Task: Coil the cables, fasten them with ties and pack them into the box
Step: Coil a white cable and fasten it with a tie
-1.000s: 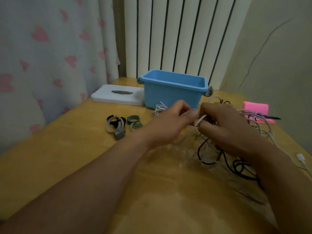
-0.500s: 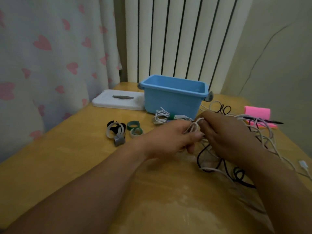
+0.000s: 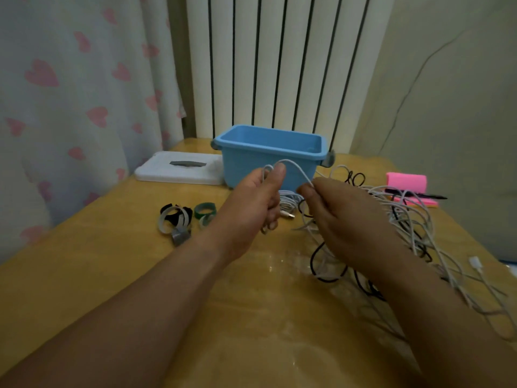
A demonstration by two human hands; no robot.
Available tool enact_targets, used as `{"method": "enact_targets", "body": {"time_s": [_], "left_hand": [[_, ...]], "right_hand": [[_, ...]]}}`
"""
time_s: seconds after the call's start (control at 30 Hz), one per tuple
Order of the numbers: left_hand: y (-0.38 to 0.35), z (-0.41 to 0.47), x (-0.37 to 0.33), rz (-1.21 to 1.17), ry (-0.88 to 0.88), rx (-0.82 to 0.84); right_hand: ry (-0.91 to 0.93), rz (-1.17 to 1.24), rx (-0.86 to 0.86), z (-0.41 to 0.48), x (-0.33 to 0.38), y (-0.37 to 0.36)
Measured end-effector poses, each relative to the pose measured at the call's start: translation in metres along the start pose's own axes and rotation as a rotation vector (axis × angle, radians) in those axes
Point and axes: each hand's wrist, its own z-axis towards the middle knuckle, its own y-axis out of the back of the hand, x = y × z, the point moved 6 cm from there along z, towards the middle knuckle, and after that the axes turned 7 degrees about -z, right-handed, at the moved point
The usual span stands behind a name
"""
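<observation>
Left hand grips small loops of the thin white cable at frame centre, before the blue plastic box; right hand pinches its slack. Coiling step, I judge; next, feed another loop leftward.

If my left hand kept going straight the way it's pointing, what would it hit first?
Probably the blue box: the left hand, gripping a loop of white cable, points at its near wall. A coiled white bundle lies lower on the table between them, though depth is unclear.
</observation>
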Motion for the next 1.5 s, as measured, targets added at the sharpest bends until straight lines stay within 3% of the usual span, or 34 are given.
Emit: {"method": "enact_targets", "body": {"time_s": [0.17,0.33,0.47,0.57,0.67,0.8,0.9,1.0,1.13,1.27,1.37,1.5], "left_hand": [[-0.011,-0.004,0.004,0.135,0.016,-0.029],[-0.011,-0.005,0.008,0.106,-0.006,-0.061],[-0.006,-0.005,0.001,0.0,-0.068,-0.131],[0.0,-0.003,-0.003,-0.118,-0.075,-0.175],[0.003,-0.001,-0.013,-0.267,-0.123,-0.176],[0.031,0.004,-0.026,-0.549,-0.14,-0.223],[0.052,0.008,-0.026,-0.393,-0.115,-0.301],[0.052,0.007,-0.025,0.043,-0.113,-0.326],[0.032,0.004,-0.019,0.504,-0.126,-0.168],[0.004,0.0,-0.003,0.674,-0.07,0.093],[-0.003,-0.002,0.005,0.734,-0.044,0.214],[-0.003,-0.002,-0.001,0.746,-0.111,0.253]], "right_hand": [[-0.017,-0.158,0.028,-0.002,0.015,-0.007],[0.008,-0.192,0.039,-0.002,0.027,-0.016],[-0.039,-0.167,0.136,-0.004,0.025,-0.021],[-0.05,-0.129,0.105,-0.003,0.029,-0.016],[-0.113,-0.217,0.053,-0.002,0.021,-0.011],[-0.208,-0.31,0.119,-0.004,-0.005,-0.006],[-0.181,-0.255,0.158,-0.002,-0.015,-0.004],[-0.033,-0.208,0.272,0.0,-0.008,-0.008],[-0.033,0.109,0.419,-0.003,-0.006,-0.013],[-0.067,0.21,0.134,0.004,-0.018,-0.004],[-0.083,0.229,0.053,0.004,-0.022,-0.004],[-0.038,0.26,-0.019,0.004,-0.016,0.003]]}}
